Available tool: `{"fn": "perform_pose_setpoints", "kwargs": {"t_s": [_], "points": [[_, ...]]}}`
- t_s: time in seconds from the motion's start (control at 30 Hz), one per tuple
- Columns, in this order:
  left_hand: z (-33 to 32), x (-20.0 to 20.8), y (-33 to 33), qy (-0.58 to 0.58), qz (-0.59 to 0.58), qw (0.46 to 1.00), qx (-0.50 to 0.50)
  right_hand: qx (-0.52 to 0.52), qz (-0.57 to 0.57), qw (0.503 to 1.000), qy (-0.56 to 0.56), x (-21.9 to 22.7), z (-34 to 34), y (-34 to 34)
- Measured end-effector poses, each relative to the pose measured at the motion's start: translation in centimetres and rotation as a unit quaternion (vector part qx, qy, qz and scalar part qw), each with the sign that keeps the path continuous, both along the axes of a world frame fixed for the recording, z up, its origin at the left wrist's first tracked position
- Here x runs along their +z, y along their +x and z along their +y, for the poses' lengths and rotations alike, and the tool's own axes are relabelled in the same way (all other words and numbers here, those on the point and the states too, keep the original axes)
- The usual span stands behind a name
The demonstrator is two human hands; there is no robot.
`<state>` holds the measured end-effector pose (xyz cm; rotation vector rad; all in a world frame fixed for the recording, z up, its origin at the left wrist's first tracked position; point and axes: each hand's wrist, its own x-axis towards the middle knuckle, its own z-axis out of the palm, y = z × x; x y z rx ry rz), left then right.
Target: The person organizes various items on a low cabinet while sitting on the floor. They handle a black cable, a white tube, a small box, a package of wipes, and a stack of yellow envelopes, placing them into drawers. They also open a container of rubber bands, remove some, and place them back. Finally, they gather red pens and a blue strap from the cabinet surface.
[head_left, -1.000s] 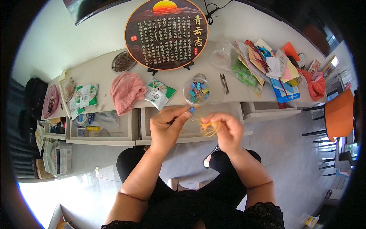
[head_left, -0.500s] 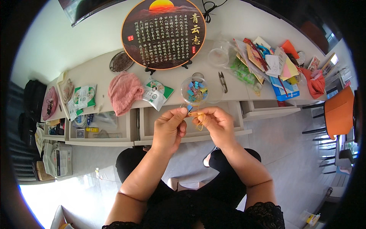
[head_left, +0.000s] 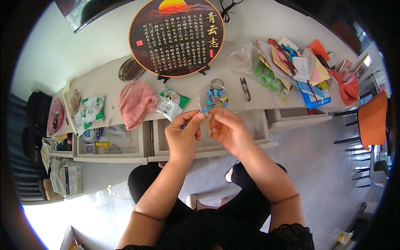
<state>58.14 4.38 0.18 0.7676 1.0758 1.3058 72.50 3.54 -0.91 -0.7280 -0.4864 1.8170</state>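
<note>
Pinching a small blue piece (head_left: 203, 110) near the clear bowl (head_left: 202, 94) in the left hand's (head_left: 180, 136) closed grip; since a second ago, bringing the right hand (head_left: 234, 132), closed on yellow cord (head_left: 214, 127), alongside, so placing cord beside piece.

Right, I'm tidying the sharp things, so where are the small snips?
In the head view, the small snips lie on the desk, right of the round clear tub.

The right hand (head_left: 233, 131) moved leftward from its separated position until its fingertips met the left hand (head_left: 181, 135) at the small blue piece (head_left: 204, 110). The yellow thread (head_left: 215, 128) shifted between both hands.
</note>
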Motion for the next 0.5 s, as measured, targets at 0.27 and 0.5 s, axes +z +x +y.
{"fn": "perform_pose_setpoints", "kwargs": {"t_s": [0.27,0.5], "points": [[0.7,-1.1,0.3,-0.067,-0.065,0.996,-0.004,-0.116,-0.478,0.84,0.229,-0.6,0.2,-0.8],[0.7,-2.0,0.2,-0.077,-0.059,0.995,-0.014,-0.209,-0.498,0.77,0.34,0.4,-0.5,-1.0]]}}
